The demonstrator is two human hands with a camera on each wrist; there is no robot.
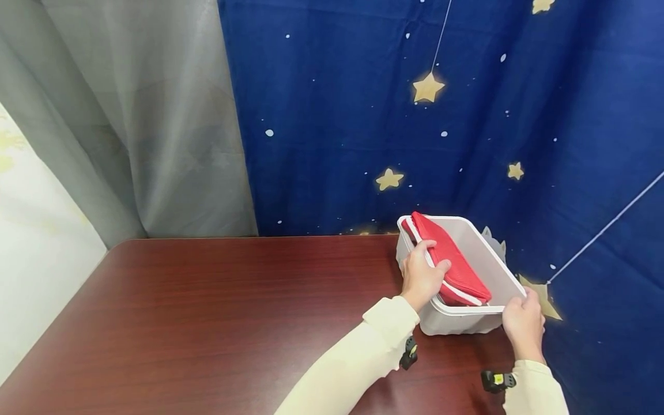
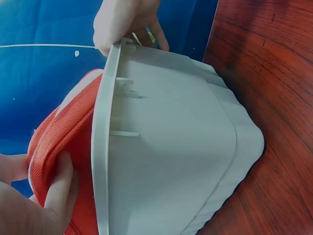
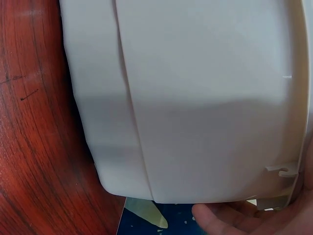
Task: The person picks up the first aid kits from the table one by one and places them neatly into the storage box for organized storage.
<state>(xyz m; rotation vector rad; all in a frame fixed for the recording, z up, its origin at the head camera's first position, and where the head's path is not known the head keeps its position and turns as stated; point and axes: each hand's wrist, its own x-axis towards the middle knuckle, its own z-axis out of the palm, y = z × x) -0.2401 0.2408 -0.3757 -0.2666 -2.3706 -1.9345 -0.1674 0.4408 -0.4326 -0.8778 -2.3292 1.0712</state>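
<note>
A white plastic bin stands at the right end of the table. Inside it, leaning along its left side, is a red fabric pouch with a white stripe, partly above the rim. My left hand pinches the pouch's upper edge between thumb and fingers; in the left wrist view the fingers press into the red fabric. My right hand grips the bin's near right corner at the rim. Its fingers wrap under the rim in the right wrist view. The pouch's lower part is hidden by the bin wall.
The brown wooden table extends to the left. A blue curtain with stars hangs behind the bin and along its right, close to it. A grey curtain hangs at the back left.
</note>
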